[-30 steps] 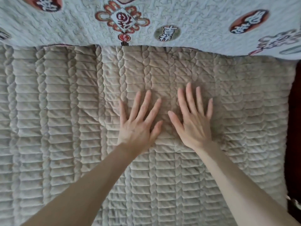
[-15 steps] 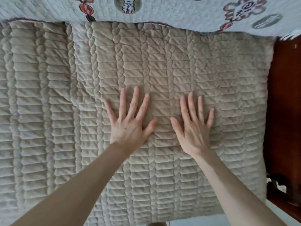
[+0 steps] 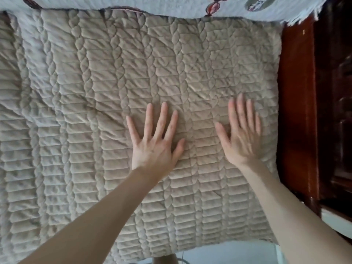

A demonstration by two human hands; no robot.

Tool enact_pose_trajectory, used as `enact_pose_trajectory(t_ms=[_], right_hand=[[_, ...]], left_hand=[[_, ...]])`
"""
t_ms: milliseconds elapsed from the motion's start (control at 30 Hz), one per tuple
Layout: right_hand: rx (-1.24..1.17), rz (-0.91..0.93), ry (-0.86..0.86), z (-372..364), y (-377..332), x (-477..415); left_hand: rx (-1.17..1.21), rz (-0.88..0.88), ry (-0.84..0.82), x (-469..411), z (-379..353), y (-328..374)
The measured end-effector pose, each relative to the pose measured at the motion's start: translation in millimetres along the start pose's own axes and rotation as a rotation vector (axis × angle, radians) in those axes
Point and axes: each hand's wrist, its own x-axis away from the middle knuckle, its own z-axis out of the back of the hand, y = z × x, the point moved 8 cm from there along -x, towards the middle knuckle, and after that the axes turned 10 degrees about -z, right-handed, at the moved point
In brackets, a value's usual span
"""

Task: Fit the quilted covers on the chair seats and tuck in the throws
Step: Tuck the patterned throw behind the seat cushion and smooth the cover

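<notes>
Under both palms – quilted cover (image 3: 114, 77), left hand (image 3: 155, 141) spread flat, right hand (image 3: 241, 138) spread, blurred

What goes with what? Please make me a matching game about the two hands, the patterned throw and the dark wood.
Things:
1. left hand
2. right hand
3. throw
4. wooden frame

Descriptions:
A. pale with printed shapes, along the top
B. blurred, the hand closest to the wood
C. shiny red-brown, down the right side
D. sharp, fingers spread flat on the quilted cover

Pairs: 1-D, 2-B, 3-A, 4-C.
</notes>
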Motion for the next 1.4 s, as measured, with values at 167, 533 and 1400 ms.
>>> enact_pose_trajectory(t_ms=[167,533,1400], right_hand=[[-0.132,-0.101,-0.092,1,70,4],[-0.242,-0.013,-0.018,22,45,-83],[-0.813,-0.218,-0.14,8,58,-210]], left_hand=[[-0.041,-0.048,-0.031,-26,-1,21],[0.016,-0.049,0.021,-102,9,61],[-0.019,0.017,0.121,-194,13,67]])
